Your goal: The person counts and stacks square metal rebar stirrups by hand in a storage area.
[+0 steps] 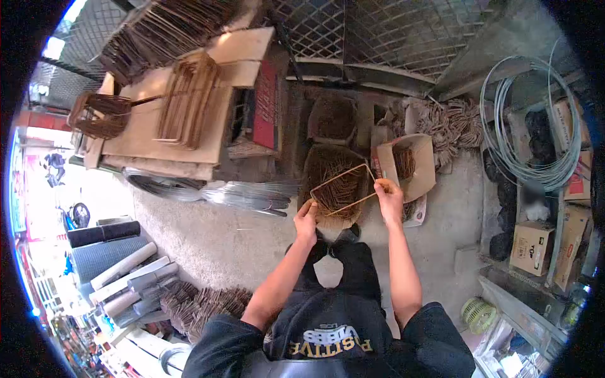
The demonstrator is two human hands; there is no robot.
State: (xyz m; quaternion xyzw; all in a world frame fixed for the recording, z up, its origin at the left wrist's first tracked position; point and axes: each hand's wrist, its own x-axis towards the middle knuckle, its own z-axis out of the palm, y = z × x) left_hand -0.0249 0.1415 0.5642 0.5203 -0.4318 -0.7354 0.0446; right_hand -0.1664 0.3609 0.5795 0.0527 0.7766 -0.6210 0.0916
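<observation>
Both my hands hold a thin rectangular wire frame (340, 177) in front of me. My left hand (305, 222) pinches its lower left corner, and my right hand (389, 199) grips it at the right side. Under the frame sits an open box (307, 167) filled with brown, rusty-looking metal pieces (337, 189). To the right of that box is an open cardboard box (423, 165) with more brown pieces inside.
Wire frames (189, 104) lie on a cardboard-covered table (142, 135) at upper left, with wire bundles (220, 194) below. Rolls of mesh (110, 255) and rusty bundles (201, 309) stand at lower left. At right are wire coils (504, 145), boxes (530, 247) and a green fan (479, 314).
</observation>
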